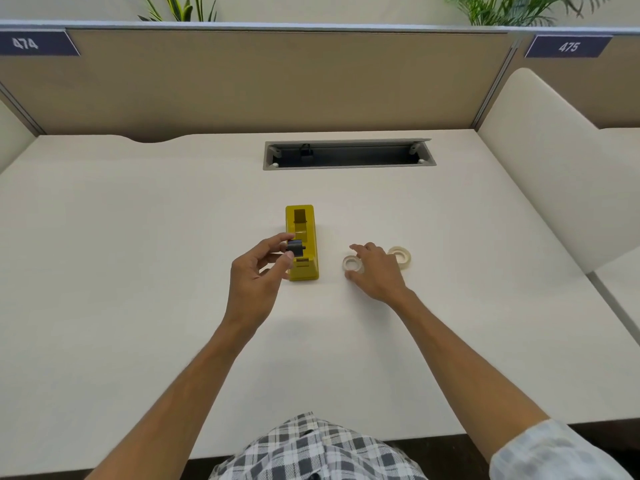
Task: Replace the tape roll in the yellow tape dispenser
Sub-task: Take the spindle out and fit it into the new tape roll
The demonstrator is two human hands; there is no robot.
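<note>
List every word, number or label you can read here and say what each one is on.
"474": white digits on the dark blue sign at the partition's top left.
"475": white digits on the dark blue sign at the partition's top right.
Yellow tape dispenser, tape rolls: no readable text.

A pale desk point(138, 254) carries a grey cable hatch point(349, 154) set into its far side, its flap open. Behind stands a tan partition point(277, 81) bearing dark labels reading 474 point(34, 43) and 475 point(568, 46). Green plant leaves point(180, 8) rise above it.
</note>
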